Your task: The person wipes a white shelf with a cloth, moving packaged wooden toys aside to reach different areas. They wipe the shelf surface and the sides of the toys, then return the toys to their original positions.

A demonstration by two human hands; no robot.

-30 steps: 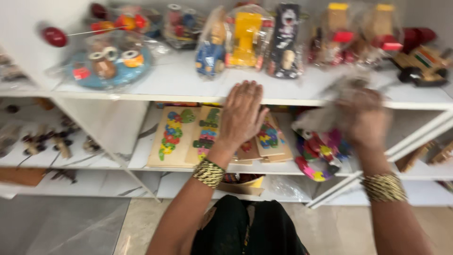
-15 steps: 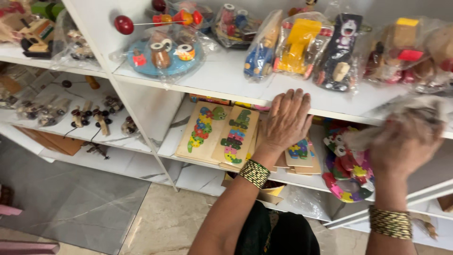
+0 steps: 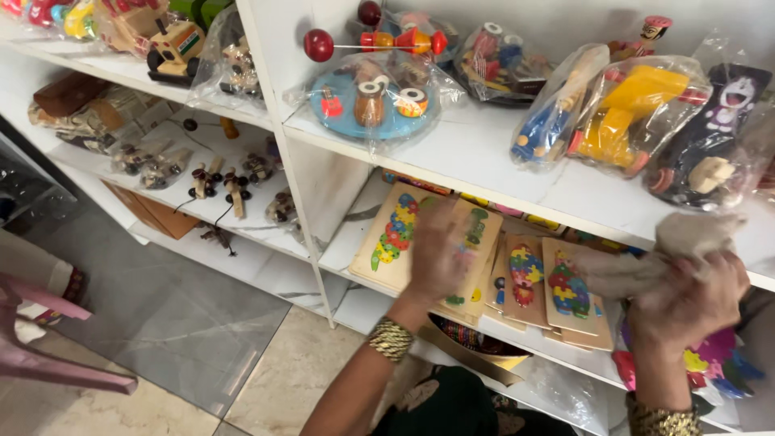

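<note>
My left hand (image 3: 437, 254) is blurred with motion and lies over a stack of wooden puzzle boards (image 3: 395, 232) with coloured animal shapes on the middle shelf. Whether it grips a board I cannot tell. My right hand (image 3: 690, 299) is closed around a crumpled beige cloth (image 3: 686, 236), held just below the edge of the white upper shelf (image 3: 500, 178). Further puzzle boards (image 3: 569, 289) lie between the two hands. Gold bangles sit on both wrists.
The upper shelf carries bagged wooden toys: a blue tray with small drums (image 3: 373, 101), a yellow toy (image 3: 638, 117), a dark figure toy (image 3: 714, 133). Small wheeled toys (image 3: 218, 182) stand on the left shelf. A pink chair (image 3: 40, 339) stands on the grey floor at left.
The view has swung left and down. My left hand dropped from the upper shelf edge onto the puzzle boards. My right hand still holds the cloth near the shelf edge.
</note>
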